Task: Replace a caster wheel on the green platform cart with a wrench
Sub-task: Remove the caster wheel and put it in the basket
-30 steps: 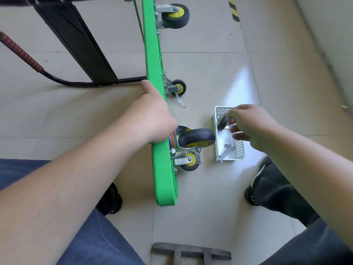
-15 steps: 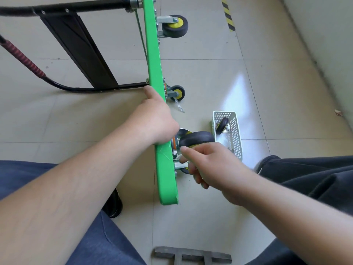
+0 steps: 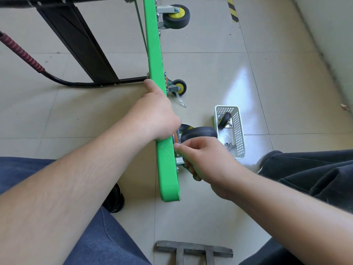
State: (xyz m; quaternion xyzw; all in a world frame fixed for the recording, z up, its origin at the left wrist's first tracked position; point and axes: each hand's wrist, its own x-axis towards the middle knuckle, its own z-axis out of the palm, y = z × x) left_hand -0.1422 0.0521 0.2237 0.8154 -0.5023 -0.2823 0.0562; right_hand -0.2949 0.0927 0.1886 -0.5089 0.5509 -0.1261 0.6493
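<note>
The green platform cart (image 3: 154, 54) stands on its side edge on the tiled floor, with its underside facing right. My left hand (image 3: 156, 117) grips the top of the deck edge. A large black caster wheel (image 3: 198, 132) sticks out of the underside just past that hand. My right hand (image 3: 206, 161) is at the caster's metal bracket (image 3: 179, 160), thumb and fingers pinched close to the deck. Whatever the fingers hold is hidden. No wrench is visible in either hand.
A white mesh basket (image 3: 239, 131) on the floor to the right holds a spare wheel (image 3: 225, 119) and bolts (image 3: 230, 146). Two more casters (image 3: 176, 16) (image 3: 179, 87) sit farther along the cart. The black folded handle (image 3: 76, 43) lies left; a grey metal piece (image 3: 193, 249) lies near my legs.
My right hand left the basket and moved left to the caster bracket on the cart's underside, where it now pinches. My left hand kept its grip on the deck.
</note>
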